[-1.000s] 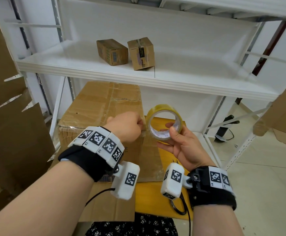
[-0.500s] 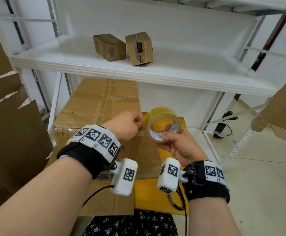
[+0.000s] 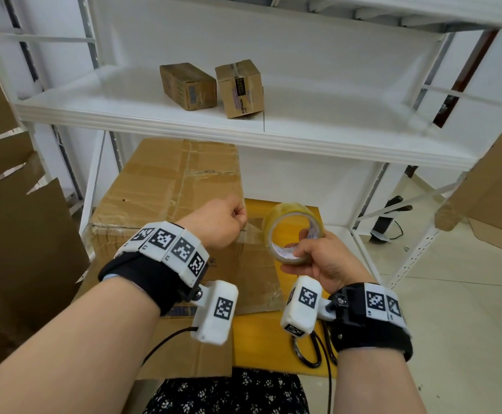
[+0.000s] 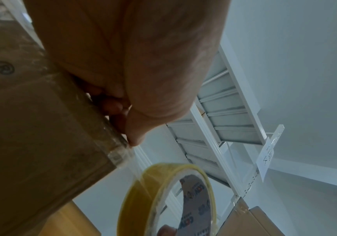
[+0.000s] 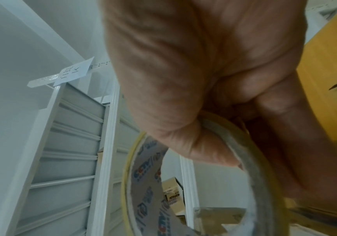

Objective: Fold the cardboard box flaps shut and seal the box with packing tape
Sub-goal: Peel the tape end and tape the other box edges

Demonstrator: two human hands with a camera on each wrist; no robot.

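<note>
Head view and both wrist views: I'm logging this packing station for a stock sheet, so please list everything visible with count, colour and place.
Large cardboard box: one, brown, flaps closed, under the shelf, on the left.
Tape roll: one, yellowish clear, right of the box's near corner; a strip runs from it to that corner.
Small cartons: two, brown, side by side on the shelf.
Shelving unit: one, white metal.
Yellow board: one, under the box.
Loose cardboard sheets: brown, far left and far right; count unclear.
Paper tag: one, white, on a shelf post.
Left hand: fingers curled, pressing tape on the box corner.
Right hand: holds the roll.
</note>
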